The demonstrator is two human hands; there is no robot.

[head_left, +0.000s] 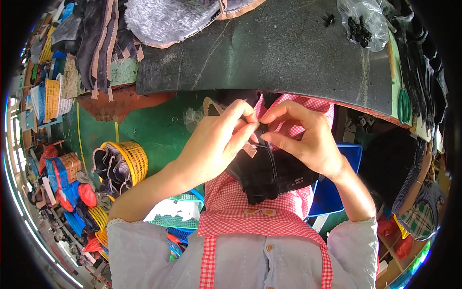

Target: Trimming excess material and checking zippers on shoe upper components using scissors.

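A black, leather-like piece [288, 174] with a dark strip like a zip down its middle lies over my lap, on a red-and-white checked apron [224, 195]. My left hand [222, 139] pinches the upper end of the piece between thumb and fingers. Close beside it, my right hand [310, 137] pinches the same end near the dark strip, thumb and forefinger almost meeting. Exactly what lies between the fingertips is partly hidden. A small tan tab [250, 150] sticks out under my left fingers.
Ahead stands a dark-topped table [288, 53] with a grey furry piece [166, 21] and a clear plastic bag [364, 26]. Green scissor handles [404, 105] hang at its right. A yellow basket [137, 159] and blue bin [349, 159] flank me. Another person's arm [416, 185] shows far right.
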